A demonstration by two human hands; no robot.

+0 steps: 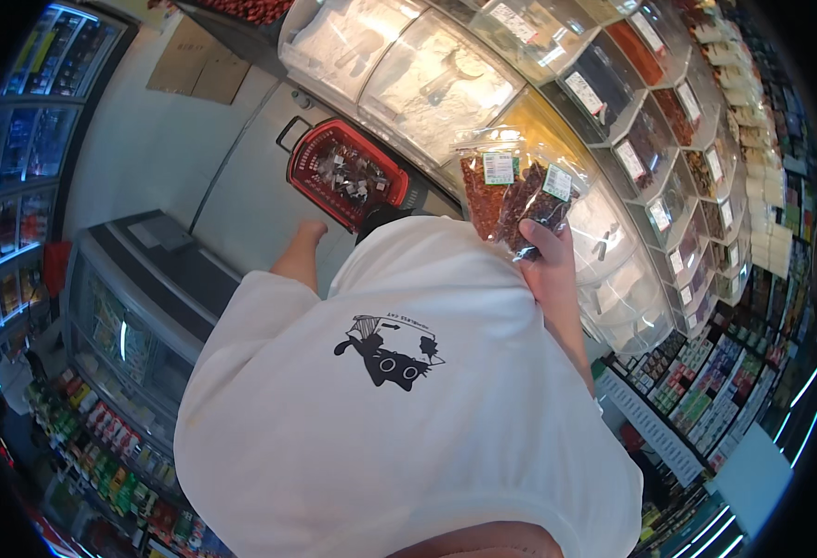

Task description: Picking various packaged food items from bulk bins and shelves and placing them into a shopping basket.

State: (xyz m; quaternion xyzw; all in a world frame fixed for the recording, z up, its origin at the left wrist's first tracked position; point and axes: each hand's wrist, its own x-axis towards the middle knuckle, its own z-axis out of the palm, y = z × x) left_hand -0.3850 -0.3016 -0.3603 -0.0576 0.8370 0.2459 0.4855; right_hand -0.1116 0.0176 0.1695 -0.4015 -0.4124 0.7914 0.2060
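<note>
In my right hand (551, 244) are two clear zip bags, with the thumb pressed over the front one. One bag (482, 202) has orange-red dried bits inside; the other bag (537, 199) has dark reddish-brown dried pieces. Both bear white and green labels. The bags are above bulk bins of pale flour or powder. My left hand (313, 227) hangs low at my side, its fingers mostly hidden, and nothing is seen in it. A red plastic shopping basket (394, 167) with a black handle stands on the floor by my feet, holding several small packets.
Clear bulk bins with scoops (443, 77) run along the right, with tiered bins of dried goods (631, 160) behind them. On the left are a chest freezer (164, 272) and lit display coolers (32, 146). Flattened cardboard (199, 63) lies on the floor. Packed shelves (701, 383) are at lower right.
</note>
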